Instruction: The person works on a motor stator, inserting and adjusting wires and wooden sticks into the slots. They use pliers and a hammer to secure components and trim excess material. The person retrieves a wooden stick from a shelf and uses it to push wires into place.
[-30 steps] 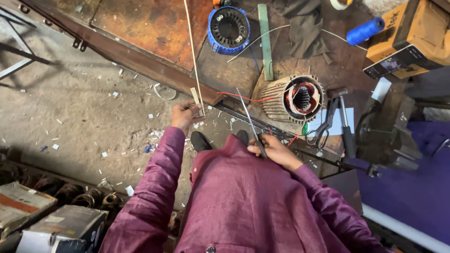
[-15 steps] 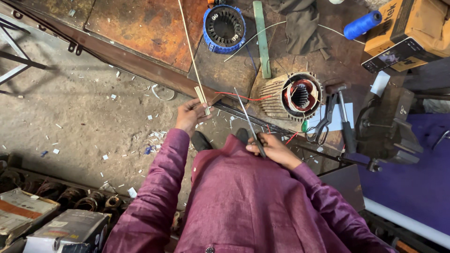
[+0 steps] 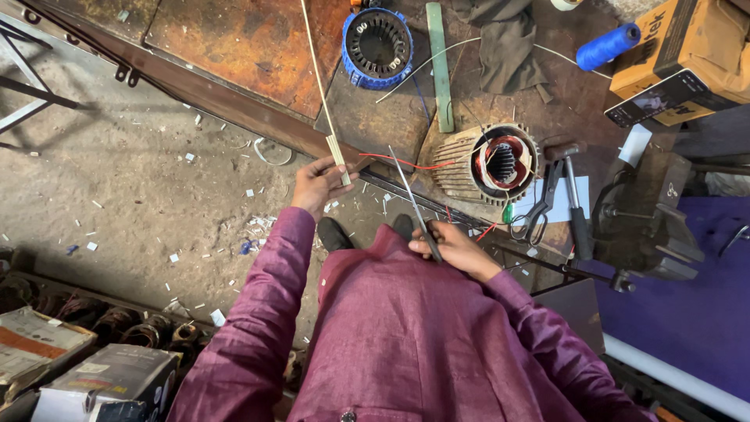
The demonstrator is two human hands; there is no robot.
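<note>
strip: a long, thin, pale yellowish strip, flat and narrow, running from the far edge of the view down towards the near side, slightly slanted to the right; its near end is pinched in the left hand, above the rusty tabletop's near edge.
blade: a slim, straight grey metal blade, pointing far and left at a slant, its near end gripped in the right hand, close to the person's chest.

blue stator ring, blue thread spool, bench vise.
</note>
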